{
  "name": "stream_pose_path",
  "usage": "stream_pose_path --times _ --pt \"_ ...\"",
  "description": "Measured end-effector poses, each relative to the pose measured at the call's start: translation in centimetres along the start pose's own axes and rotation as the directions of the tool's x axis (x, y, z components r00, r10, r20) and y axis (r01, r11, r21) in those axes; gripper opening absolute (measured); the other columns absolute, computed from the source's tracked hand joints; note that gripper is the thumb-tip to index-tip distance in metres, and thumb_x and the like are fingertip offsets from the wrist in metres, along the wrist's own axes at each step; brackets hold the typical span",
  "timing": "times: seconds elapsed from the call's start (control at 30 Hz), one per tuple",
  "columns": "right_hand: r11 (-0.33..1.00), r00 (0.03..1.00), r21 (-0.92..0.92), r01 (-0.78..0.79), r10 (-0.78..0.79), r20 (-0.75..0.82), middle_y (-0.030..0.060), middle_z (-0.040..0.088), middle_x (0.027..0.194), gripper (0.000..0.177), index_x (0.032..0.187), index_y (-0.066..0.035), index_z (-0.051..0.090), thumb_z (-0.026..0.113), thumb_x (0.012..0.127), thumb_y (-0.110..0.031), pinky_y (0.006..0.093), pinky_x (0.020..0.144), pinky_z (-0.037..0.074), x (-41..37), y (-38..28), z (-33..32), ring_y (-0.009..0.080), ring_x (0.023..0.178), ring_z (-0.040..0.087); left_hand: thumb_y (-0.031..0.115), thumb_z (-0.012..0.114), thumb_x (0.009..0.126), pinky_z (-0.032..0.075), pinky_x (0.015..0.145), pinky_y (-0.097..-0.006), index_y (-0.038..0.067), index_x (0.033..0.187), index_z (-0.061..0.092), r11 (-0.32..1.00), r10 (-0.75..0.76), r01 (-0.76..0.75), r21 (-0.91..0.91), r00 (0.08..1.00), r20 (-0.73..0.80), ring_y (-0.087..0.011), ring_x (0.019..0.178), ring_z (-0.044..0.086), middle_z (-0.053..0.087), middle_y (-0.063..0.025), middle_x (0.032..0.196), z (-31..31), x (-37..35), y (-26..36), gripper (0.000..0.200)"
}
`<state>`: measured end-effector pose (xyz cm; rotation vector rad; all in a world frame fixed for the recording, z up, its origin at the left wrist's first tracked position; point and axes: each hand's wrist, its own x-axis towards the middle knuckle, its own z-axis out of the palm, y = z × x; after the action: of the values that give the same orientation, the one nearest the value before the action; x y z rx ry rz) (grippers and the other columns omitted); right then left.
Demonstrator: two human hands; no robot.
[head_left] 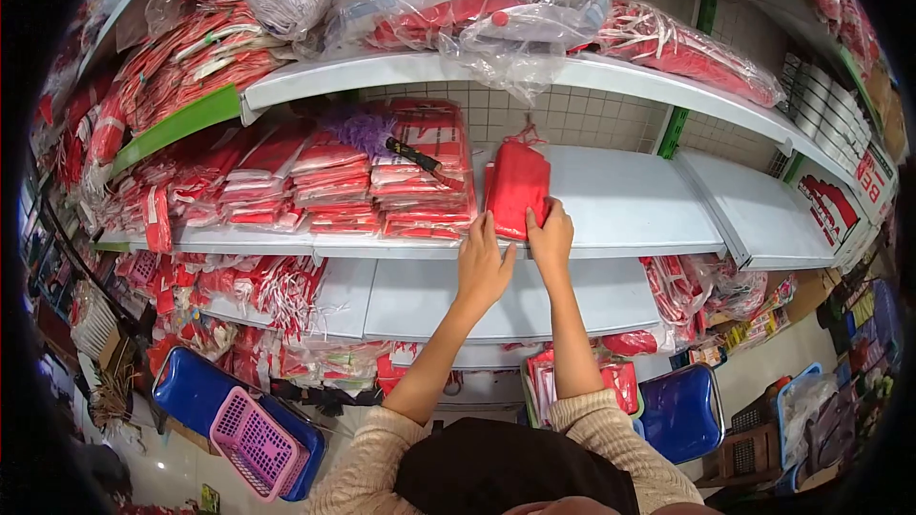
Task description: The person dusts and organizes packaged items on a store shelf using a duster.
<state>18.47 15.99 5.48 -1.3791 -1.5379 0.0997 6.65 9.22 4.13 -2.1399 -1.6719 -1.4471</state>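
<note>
In the head view, a red folded cloth bundle (518, 187) with a red cord at its top lies on the middle shelf, just right of the stacked packets. My right hand (551, 236) grips its lower right edge, thumb on the front and fingers along the side. My left hand (485, 267) is at its lower left corner, fingers stretched out and thumb apart. Beside it stands a pile of red and white plastic-wrapped packets (420, 181). A duster with purple bristles and a dark handle (412, 153) lies across that pile.
The upper shelf edge (410, 69) overhangs, loaded with plastic-wrapped goods. Lower shelves hold red packets (277, 291). A blue chair (196, 391) with a pink basket (256, 441) stands at lower left, another blue chair (682, 412) at lower right. A printed carton (828, 210) sits right.
</note>
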Motion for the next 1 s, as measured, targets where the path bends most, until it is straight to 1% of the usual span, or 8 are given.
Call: stream_pose_path --times 0.23,0.37,0.47,0.57,0.7,0.8,0.93,1.0 --pt "0.984 0.986 0.112 0.141 -0.13 -0.105 0.0128 0.058 0.107 0.035 0.105 -0.003 0.057 0.061 0.076 -0.023 0.0403 0.081 0.04 0.8 -0.5 0.1 0.0331 0.091 0.051 0.024 0.059 0.078 0.029 0.098 -0.0445 -0.009 0.128 0.026 0.997 0.07 -0.07 0.03 0.997 0.019 -0.0382 0.117 0.035 0.03 -0.0256 0.13 -0.7 -0.7 0.0 0.069" --pt "0.986 0.975 -0.147 0.081 -0.048 0.215 0.012 0.057 0.109 0.038 0.101 -0.007 0.061 0.06 0.075 -0.034 0.0436 0.079 0.041 2.1 -0.7 -0.4 0.0315 0.093 0.051 0.022 0.062 0.075 0.029 0.098 -0.0445 -0.009 0.128 0.026 0.996 0.062 -0.062 0.056 0.998 -0.005 -0.0381 0.117 0.035 0.029 -0.0254 0.13 -0.2 -0.8 0.0 0.071" --pt "0.931 0.968 -0.299 0.21 -0.154 0.2 0.0106 0.056 0.111 0.038 0.102 -0.008 0.061 0.06 0.075 -0.035 0.0459 0.078 0.041 3.3 -2.2 -1.0 0.0315 0.097 0.05 0.021 0.063 0.074 0.029 0.098 -0.0441 -0.008 0.128 0.027 0.995 0.048 -0.047 0.084 0.999 -0.013 -0.0375 0.117 0.035 0.029 -0.0242 0.131 0.1 -0.8 0.0 0.071" --pt "0.884 0.892 -0.199 0.422 -0.366 0.266 0.0098 0.054 0.113 0.04 0.105 -0.01 0.059 0.057 0.076 -0.037 0.0459 0.081 0.041 6.0 -2.9 1.4 0.0313 0.103 0.049 0.021 0.064 0.073 0.029 0.098 -0.0434 -0.009 0.128 0.027 0.991 0.056 -0.057 0.125 0.998 0.008 -0.0367 0.117 0.036 0.028 -0.0231 0.132 0.1 -0.9 -0.1 0.073" --pt "0.854 0.863 -0.365 0.371 -0.171 0.476 0.0085 0.054 0.112 0.043 0.108 -0.011 0.058 0.05 0.078 -0.041 0.053 0.08 0.041 6.7 -3.4 5.4 0.0316 0.102 0.05 0.022 0.065 0.073 0.028 0.099 -0.0432 -0.009 0.128 0.025 0.993 0.052 -0.057 0.107 0.997 0.048 -0.0358 0.119 0.034 0.027 -0.0231 0.134 -0.2 -0.9 -0.4 0.075" --pt "0.778 0.922 -0.54 0.322 -0.128 0.365 0.0096 0.053 0.112 0.041 0.108 -0.011 0.058 0.049 0.079 -0.04 0.0567 0.081 0.037 5.5 -4.6 6.8 0.032 0.106 0.048 0.023 0.064 0.073 0.026 0.101 -0.0435 -0.008 0.13 0.022 0.994 0.032 -0.039 0.098 0.997 0.075 -0.0353 0.122 0.031 0.026 -0.0236 0.135 -0.1 -1.0 -0.6 0.077" --pt "0.78 0.904 -0.538 0.32 -0.082 0.419 0.011 0.051 0.116 0.042 0.109 -0.01 0.057 0.047 0.081 -0.039 0.0593 0.084 0.033 5.6 -4.6 7.1 0.0326 0.111 0.045 0.022 0.064 0.072 0.024 0.102 -0.0432 -0.008 0.132 0.02 0.99 0.055 -0.062 0.124 0.997 0.061 -0.0346 0.122 0.031 0.024 -0.0232 0.136 0.2 -1.3 -0.6 0.08" --pt "0.864 0.917 -0.395 0.313 -0.166 0.364 0.0132 0.048 0.121 0.046 0.111 -0.008 0.055 0.046 0.082 -0.042 0.0586 0.089 0.03 5.6 -3.3 6.3 0.0344 0.115 0.04 0.021 0.064 0.072 0.024 0.102 -0.0432 -0.008 0.132 0.019 0.986 0.075 -0.082 0.143 0.996 0.051 -0.0346 0.122 0.031 0.024 -0.0232 0.137 0.3 -1.4 -0.6 0.081"
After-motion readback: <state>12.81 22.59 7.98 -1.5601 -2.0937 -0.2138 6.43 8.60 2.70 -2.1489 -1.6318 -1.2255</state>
